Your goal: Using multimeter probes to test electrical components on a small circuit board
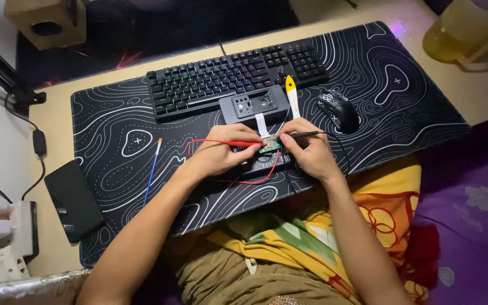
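Both hands meet at the centre of the mat [368, 85], over a small green board [270, 145] that lies on top of a dark meter [264, 164], which lifts the board toward the person and gives it a firm bed. The left hand [221, 151] has its grip closed on a red probe [244, 143], whose tip comes at the board from 9 o'clock; its red lead [266, 176] loops out to 9 o'clock and curls back under the hand toward the meter. The right hand [310, 151] closes its grip on a black probe [306, 134], held pen-fashion, its tail pointing to 3 o'clock and its tip at the board's 3 o'clock edge; whether either tip touches the board I cannot tell. Held low from opposite sides, the probes likely get steadier tips, with wrists resting on the mat. The board is small, green, roughly square, with pale specks of parts too fine to make out. At 12 o'clock from it sits a grey opened case [253, 106] with a white ribbon [261, 124] trailing down toward the board, and a yellow pry tool [292, 96] beside it. Farther toward 12 o'clock lies a keyboard [232, 76], a mouse [339, 110] at 2 o'clock, a thin brush [152, 169] at 9 o'clock, and a black phone [73, 200] at the worktop's 8 o'clock edge.
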